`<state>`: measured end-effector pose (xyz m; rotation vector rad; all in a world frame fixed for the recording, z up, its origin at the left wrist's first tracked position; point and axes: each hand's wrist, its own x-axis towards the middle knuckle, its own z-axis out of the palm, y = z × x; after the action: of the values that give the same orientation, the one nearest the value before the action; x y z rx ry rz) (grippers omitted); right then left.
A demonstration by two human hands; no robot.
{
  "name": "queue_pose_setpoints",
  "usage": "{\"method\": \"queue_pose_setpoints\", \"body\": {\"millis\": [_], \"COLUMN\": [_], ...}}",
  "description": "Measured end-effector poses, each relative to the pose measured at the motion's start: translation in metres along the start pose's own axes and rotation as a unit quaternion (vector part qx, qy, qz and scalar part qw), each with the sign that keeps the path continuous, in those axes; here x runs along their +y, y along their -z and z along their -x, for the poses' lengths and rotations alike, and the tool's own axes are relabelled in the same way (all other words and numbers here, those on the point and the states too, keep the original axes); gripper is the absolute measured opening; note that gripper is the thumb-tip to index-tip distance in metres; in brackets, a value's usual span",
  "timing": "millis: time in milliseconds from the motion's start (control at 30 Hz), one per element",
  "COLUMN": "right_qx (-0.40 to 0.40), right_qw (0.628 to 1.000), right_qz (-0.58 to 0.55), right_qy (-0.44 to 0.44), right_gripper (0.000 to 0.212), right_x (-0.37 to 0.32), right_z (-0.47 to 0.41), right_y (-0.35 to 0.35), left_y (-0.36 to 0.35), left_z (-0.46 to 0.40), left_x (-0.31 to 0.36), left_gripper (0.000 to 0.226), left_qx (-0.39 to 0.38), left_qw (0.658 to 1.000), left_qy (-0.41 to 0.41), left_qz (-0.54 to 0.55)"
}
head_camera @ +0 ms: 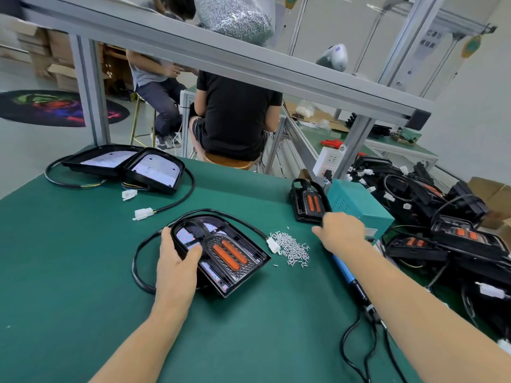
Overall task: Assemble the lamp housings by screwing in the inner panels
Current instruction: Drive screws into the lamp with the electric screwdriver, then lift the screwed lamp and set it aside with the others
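Left hand (177, 258): grip curled over the near-left rim of the lamp housing (221, 252), thumb laid on its inner panel (229, 251), fingers against the outer wall; housing flat on the green bench (69, 258), its black cable (138, 261) looped round the left side and ending in a white connector (273, 245) at the right. Right hand (343, 230): held above the bench beyond the housing, fingers loosely curled, pinching nothing visible; fingertips near a second panel (309, 201) leaning against a teal box (356, 203). Loose screws (293, 248) heaped between housing and right hand, just beside the connector. Blue electric screwdriver (348, 275) lying under the right forearm. Two further housings (124, 165) at far left; pile of housings (442, 217) at right.
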<state>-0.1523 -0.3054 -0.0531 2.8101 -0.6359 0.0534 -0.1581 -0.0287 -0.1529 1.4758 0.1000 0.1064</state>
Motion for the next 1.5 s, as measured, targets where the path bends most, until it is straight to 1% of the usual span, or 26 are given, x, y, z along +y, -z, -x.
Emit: {"method": "queue_pose_setpoints", "body": {"millis": [33, 100, 167, 233, 300, 367, 500, 533, 600, 633, 700, 767, 800, 867, 900, 933, 1000, 1067, 1133, 1200, 1300, 1367, 1433, 1500], "right_qx": [0.013, 0.015, 0.004, -0.008, -0.018, -0.023, 0.007, 0.014, 0.003, -0.02, -0.097, -0.167, -0.197, -0.257, -0.283, -0.3, -0.315, -0.314, -0.284, -0.244, -0.185, -0.153, -0.13, -0.124], "right_qw": [0.999, 0.989, 0.981, 0.976, 0.976, 0.981, 0.984, 0.984, 0.973, 0.96, 0.922, 0.881, 0.846, 0.764, 0.732, 0.712, 0.689, 0.666, 0.65, 0.633, 0.61, 0.604, 0.601, 0.592], "right_qz": [-0.035, -0.087, -0.078, -0.044, -0.021, -0.027, -0.041, -0.069, -0.186, -0.252, -0.358, -0.431, -0.486, -0.585, -0.613, -0.627, -0.645, -0.668, -0.699, -0.732, -0.768, -0.781, -0.788, -0.795], "right_qy": [0.038, 0.116, 0.18, 0.214, 0.214, 0.192, 0.174, 0.166, 0.137, 0.121, 0.109, 0.106, 0.098, 0.092, 0.095, 0.098, 0.101, 0.104, 0.09, 0.072, 0.054, 0.043, 0.04, 0.045], "right_gripper": [0.032, 0.029, 0.03, 0.029, 0.031, 0.033, 0.024, 0.022, 0.016, 0.012, 0.009, 0.022, 0.028, 0.034, 0.037, 0.038, 0.041, 0.034, 0.024, 0.02, 0.018, 0.019, 0.019, 0.02], "right_x": [-0.012, -0.04, -0.063, -0.081, -0.091, -0.098, -0.106, -0.108, -0.111, -0.111, -0.11, -0.109, -0.107, -0.104, -0.102, -0.1, -0.095, -0.094, -0.095, -0.098, -0.098, -0.094, -0.089, -0.085], "right_z": [-0.001, 0.001, 0.001, -0.002, -0.007, -0.01, -0.008, -0.006, 0.001, 0.004, 0.012, 0.021, 0.026, 0.036, 0.041, 0.044, 0.049, 0.054, 0.061, 0.067, 0.073, 0.073, 0.072, 0.072], "right_y": [0.004, 0.005, -0.002, -0.012, -0.021, -0.026, -0.025, -0.024, -0.02, -0.018, -0.014, -0.012, -0.011, -0.013, -0.015, -0.019, -0.025, -0.027, -0.028, -0.03, -0.031, -0.028, -0.026, -0.022], "left_y": [0.0, 0.001, 0.002, 0.003, 0.003, 0.002, 0.001, 0.001, 0.001, 0.0, 0.0, -0.001, -0.002, -0.003, -0.003, -0.004, -0.004, -0.004, -0.004, -0.001, 0.009, 0.016, 0.021, 0.022], "left_z": [0.0, 0.0, 0.0, 0.001, 0.0, 0.0, 0.0, 0.001, 0.0, 0.0, 0.001, 0.002, 0.003, 0.006, 0.007, 0.008, 0.007, 0.006, 0.008, 0.01, 0.008, 0.003, -0.003, -0.01], "left_x": [0.0, 0.0, 0.001, 0.001, 0.001, 0.001, 0.002, 0.002, 0.002, 0.002, 0.002, 0.004, 0.005, 0.009, 0.01, 0.011, 0.011, 0.01, 0.012, 0.015, 0.021, 0.024, 0.024, 0.025], "left_gripper": [0.057, 0.057, 0.056, 0.057, 0.057, 0.057, 0.059, 0.06, 0.06, 0.058, 0.056, 0.055, 0.055, 0.057, 0.058, 0.059, 0.061, 0.061, 0.061, 0.059, 0.058, 0.056, 0.058, 0.06], "left_qx": [-0.002, -0.006, -0.009, -0.011, -0.013, -0.012, -0.005, -0.003, -0.002, -0.002, -0.001, 0.003, 0.01, 0.026, 0.03, 0.028, 0.019, 0.014, 0.01, 0.015, 0.07, 0.115, 0.132, 0.117], "left_qw": [1.0, 1.0, 1.0, 1.0, 1.0, 1.0, 1.0, 1.0, 1.0, 1.0, 1.0, 1.0, 1.0, 0.999, 0.999, 0.998, 0.998, 0.997, 0.997, 0.994, 0.982, 0.972, 0.976, 0.988], "left_qy": [0.003, 0.004, 0.002, 0.0, 0.0, 0.001, 0.005, 0.007, 0.012, 0.012, 0.01, 0.005, 0.001, -0.01, -0.01, -0.008, -0.005, -0.008, -0.026, -0.054, -0.113, -0.137, -0.1, -0.034], "left_qz": [0.002, 0.003, -0.002, -0.009, -0.01, -0.013, -0.012, -0.015, -0.015, -0.017, -0.023, -0.025, -0.028, -0.038, -0.045, -0.051, -0.064, -0.069, -0.076, -0.09, -0.135, -0.155, -0.141, -0.098]}}
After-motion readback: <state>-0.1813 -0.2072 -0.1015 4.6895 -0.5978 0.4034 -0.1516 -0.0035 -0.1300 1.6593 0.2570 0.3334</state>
